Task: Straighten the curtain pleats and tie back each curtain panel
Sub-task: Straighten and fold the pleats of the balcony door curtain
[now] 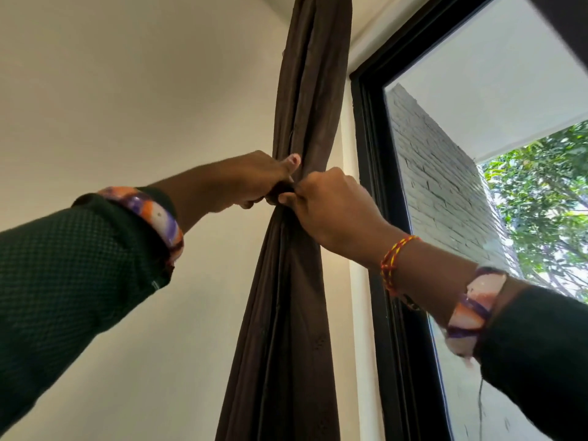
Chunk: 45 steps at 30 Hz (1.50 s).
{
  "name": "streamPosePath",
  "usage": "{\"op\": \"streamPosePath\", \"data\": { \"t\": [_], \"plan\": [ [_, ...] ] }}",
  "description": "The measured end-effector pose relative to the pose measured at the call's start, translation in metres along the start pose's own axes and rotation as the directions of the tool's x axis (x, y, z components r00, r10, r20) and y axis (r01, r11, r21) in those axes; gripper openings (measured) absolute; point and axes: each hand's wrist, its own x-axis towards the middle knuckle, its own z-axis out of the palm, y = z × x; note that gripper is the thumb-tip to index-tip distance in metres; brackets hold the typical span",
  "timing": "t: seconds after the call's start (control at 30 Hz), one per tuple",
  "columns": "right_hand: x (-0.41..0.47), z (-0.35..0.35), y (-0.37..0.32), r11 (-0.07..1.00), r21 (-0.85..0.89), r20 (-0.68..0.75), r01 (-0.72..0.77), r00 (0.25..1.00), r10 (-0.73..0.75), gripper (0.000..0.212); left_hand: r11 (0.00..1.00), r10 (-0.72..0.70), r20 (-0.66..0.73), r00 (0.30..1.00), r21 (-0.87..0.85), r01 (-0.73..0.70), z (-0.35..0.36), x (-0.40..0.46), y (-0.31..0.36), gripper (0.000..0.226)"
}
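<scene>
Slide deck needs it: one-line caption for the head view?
Both hands, left and right, grip the gathered dark brown curtain panel at its cinched middle, beside the black-framed window.

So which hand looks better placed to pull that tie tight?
Probably the right hand: it pinches the tie-back at the cinch, while the left hand grips the gathered brown curtain, steadying it.

Dark brown curtain panel (305, 90) hangs bunched, cinched mid-height, apparently by a tie.
</scene>
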Motion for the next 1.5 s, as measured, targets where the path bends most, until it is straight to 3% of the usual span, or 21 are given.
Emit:
{"op": "streamPosePath", "data": {
  "t": [0.07, 0.17, 0.27, 0.37, 0.4, 0.47, 0.53, 0.6, 0.63, 0.7, 0.8, 0.93, 1.13, 1.43, 1.5],
  "plan": [
    [0.001, -0.004, 0.003, 0.999, -0.034, 0.035, 0.042, 0.999, -0.041, 0.038, 0.995, 0.085, -0.189, 0.978, -0.026, -0.092, 0.008, 0.006, -0.008, 0.031],
    [0.003, -0.014, 0.016, 0.986, 0.155, 0.099, -0.055, 0.994, 0.040, 0.036, 0.990, 0.100, -0.443, 0.891, -0.045, -0.134, -0.001, 0.014, -0.035, 0.008],
    [-0.003, -0.020, 0.029, 0.939, 0.302, 0.174, -0.164, 0.978, 0.114, 0.031, 0.997, 0.030, -0.530, 0.847, -0.048, -0.065, -0.007, 0.018, -0.062, 0.015],
    [-0.015, -0.008, 0.033, 0.874, 0.410, 0.143, -0.262, 0.964, 0.222, 0.034, 0.996, -0.016, -0.583, 0.813, -0.085, -0.041, 0.013, 0.022, -0.065, 0.025],
    [-0.021, 0.000, 0.034, 0.815, 0.491, 0.118, -0.309, 0.950, 0.289, 0.035, 0.986, -0.050, -0.561, 0.826, -0.158, -0.047, 0.022, 0.022, -0.064, 0.030],
    [-0.039, 0.021, 0.033, 0.593, 0.678, 0.164, -0.434, 0.876, 0.454, 0.029, 0.907, -0.165, -0.417, 0.894, -0.420, -0.029, 0.046, 0.014, -0.063, 0.035],
    [-0.063, 0.047, 0.022, 0.333, 0.783, 0.285, -0.526, 0.778, 0.560, 0.023, 0.747, -0.277, -0.102, 0.955, -0.649, 0.147, 0.081, -0.010, -0.064, 0.045],
    [-0.096, 0.077, 0.007, 0.216, 0.799, 0.331, -0.561, 0.711, 0.620, 0.027, 0.645, -0.256, 0.200, 0.946, -0.694, 0.321, 0.125, -0.039, -0.070, 0.062],
    [-0.114, 0.088, 0.000, 0.230, 0.787, 0.319, -0.573, 0.697, 0.642, 0.025, 0.605, -0.236, 0.258, 0.937, -0.716, 0.350, 0.148, -0.052, -0.075, 0.064],
    [-0.155, 0.105, -0.017, 0.307, 0.712, 0.297, -0.631, 0.667, 0.684, 0.016, 0.588, -0.291, 0.201, 0.935, -0.733, 0.341, 0.194, -0.084, -0.086, 0.052],
    [-0.214, 0.124, -0.035, 0.335, 0.654, 0.299, -0.678, 0.638, 0.709, 0.015, 0.695, -0.386, -0.048, 0.921, -0.672, 0.256, 0.247, -0.134, -0.107, 0.032],
    [-0.284, 0.143, -0.051, 0.378, 0.497, 0.386, -0.781, 0.589, 0.710, 0.018, 0.772, -0.414, -0.103, 0.904, -0.566, 0.289, 0.298, -0.185, -0.134, 0.021],
    [-0.309, 0.140, -0.051, 0.416, 0.418, 0.400, -0.808, 0.575, 0.714, 0.022, 0.831, -0.338, -0.181, 0.924, -0.518, 0.202, 0.314, -0.190, -0.129, 0.026],
    [-0.312, 0.146, -0.043, 0.417, 0.361, 0.346, -0.834, 0.535, 0.770, 0.030, 0.812, -0.310, -0.141, 0.940, -0.555, 0.184, 0.330, -0.188, -0.125, 0.031],
    [-0.311, 0.148, -0.041, 0.459, 0.304, 0.354, -0.834, 0.547, 0.759, 0.028, 0.862, -0.306, -0.232, 0.923, -0.479, 0.165, 0.332, -0.186, -0.132, 0.036]
  ]
}}
